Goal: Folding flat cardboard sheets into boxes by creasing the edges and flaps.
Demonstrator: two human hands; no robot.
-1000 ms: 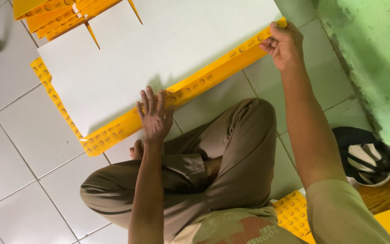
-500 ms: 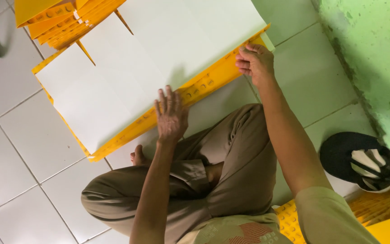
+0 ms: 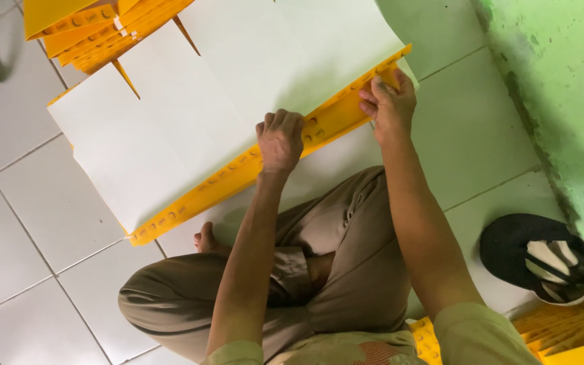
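We see one large flat cardboard sheet, white face up with yellow perforated flaps, lying on the white tiled floor in front of the crossed legs. Left hand has its grip curled over the sheet's near yellow edge flap; right hand pinches the same flap at the sheet's near right corner. One stack of yellow folded cardboard lies at the sheet's far edge. One black-and-white sandal lies by the green wall.
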